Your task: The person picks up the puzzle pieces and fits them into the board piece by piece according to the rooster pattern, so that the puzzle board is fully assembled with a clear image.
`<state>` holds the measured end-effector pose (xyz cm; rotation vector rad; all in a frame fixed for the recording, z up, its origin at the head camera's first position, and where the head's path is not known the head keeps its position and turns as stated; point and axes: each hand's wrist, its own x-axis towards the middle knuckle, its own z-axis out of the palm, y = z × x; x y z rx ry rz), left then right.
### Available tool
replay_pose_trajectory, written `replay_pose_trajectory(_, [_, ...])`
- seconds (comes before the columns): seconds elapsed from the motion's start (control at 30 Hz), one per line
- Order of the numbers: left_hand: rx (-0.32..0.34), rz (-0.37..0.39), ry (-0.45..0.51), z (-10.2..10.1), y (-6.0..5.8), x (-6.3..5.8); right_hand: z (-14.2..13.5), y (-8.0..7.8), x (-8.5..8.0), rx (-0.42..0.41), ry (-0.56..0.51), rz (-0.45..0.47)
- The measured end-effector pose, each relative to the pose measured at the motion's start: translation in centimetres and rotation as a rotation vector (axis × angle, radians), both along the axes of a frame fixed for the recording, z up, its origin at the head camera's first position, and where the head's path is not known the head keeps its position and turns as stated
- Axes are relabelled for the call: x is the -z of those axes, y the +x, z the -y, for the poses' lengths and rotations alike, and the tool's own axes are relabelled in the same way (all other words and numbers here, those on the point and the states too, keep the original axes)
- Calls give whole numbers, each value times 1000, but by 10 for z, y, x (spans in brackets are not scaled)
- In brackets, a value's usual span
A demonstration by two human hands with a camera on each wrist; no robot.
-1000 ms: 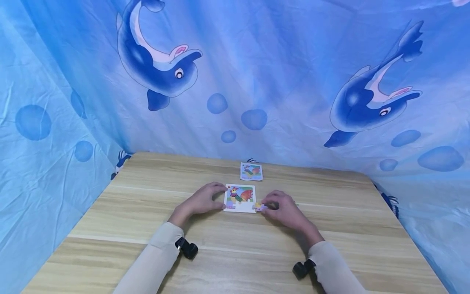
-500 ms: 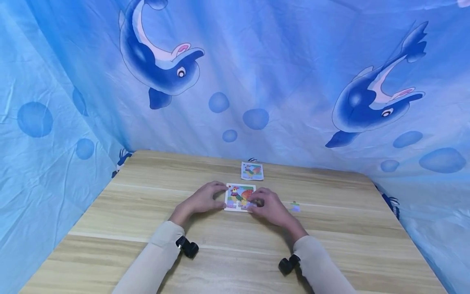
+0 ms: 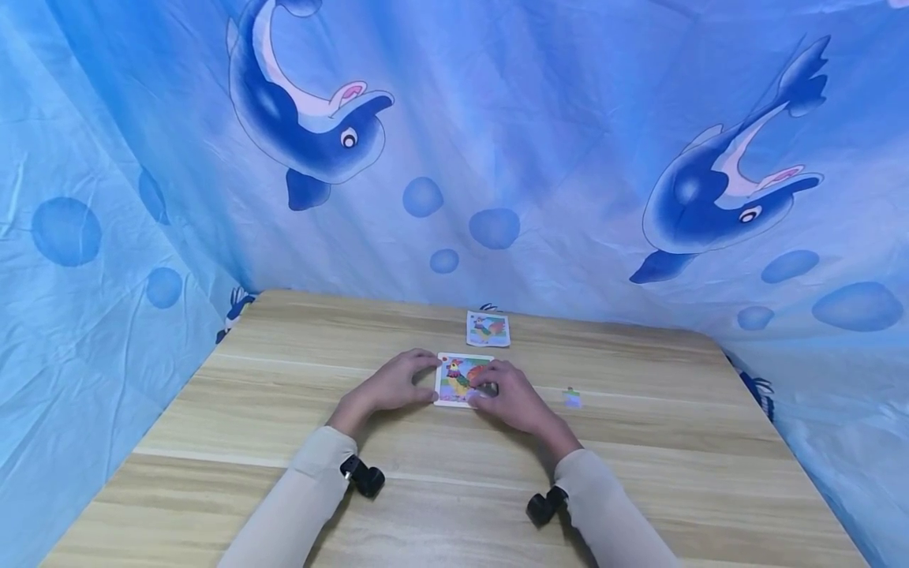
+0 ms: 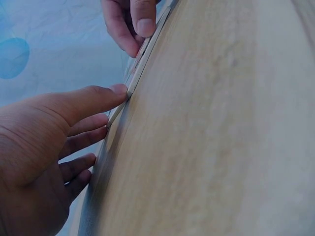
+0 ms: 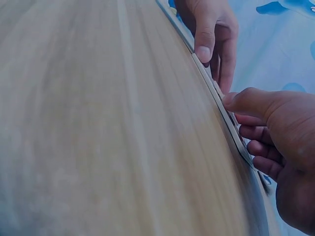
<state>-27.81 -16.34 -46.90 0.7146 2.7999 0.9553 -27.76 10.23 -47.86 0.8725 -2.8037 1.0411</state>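
Observation:
A jigsaw puzzle board (image 3: 458, 376) with a colourful rooster picture and a white rim lies flat on the table. At its left edge my left hand (image 3: 396, 381) holds it, index fingertip near the far corner and thumb near the close corner. My right hand (image 3: 513, 397) reaches over the board's right part and pinches a puzzle piece, mostly hidden by the fingers, down at the lower picture area. In the right wrist view the right thumb (image 5: 246, 101) sits low at the board's edge. One loose puzzle piece (image 3: 571, 397), green and lilac, lies to the right.
Behind the board lies a small card (image 3: 488, 329) with the same rooster picture. The wooden table (image 3: 440, 505) ends at a blue curtain (image 3: 554, 118) printed with dolphins. Each sleeve carries a black wrist camera (image 3: 362, 478).
My right hand has moved left from beside the board with a puzzle piece, onto its lower part, where the white gap is now covered with picture. The left hand stays put.

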Motion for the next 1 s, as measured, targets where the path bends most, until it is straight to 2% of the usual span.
replay_pose_trajectory(0.43, [1,14,11,-1,1,-2,0,-1,0,11,5,13])
replay_pose_trajectory(0.63, [7,-3,0,0,1,-2,0,0,-1,14,1,13])
replay_pose_trajectory(0.83, [3,-2,-3,1,1,-2,5,0,-2,-48,-57,-45])
replay_pose_trajectory(1.0, [7,-1,3,1,1,-2,13,0,0,-59,-48,-38])
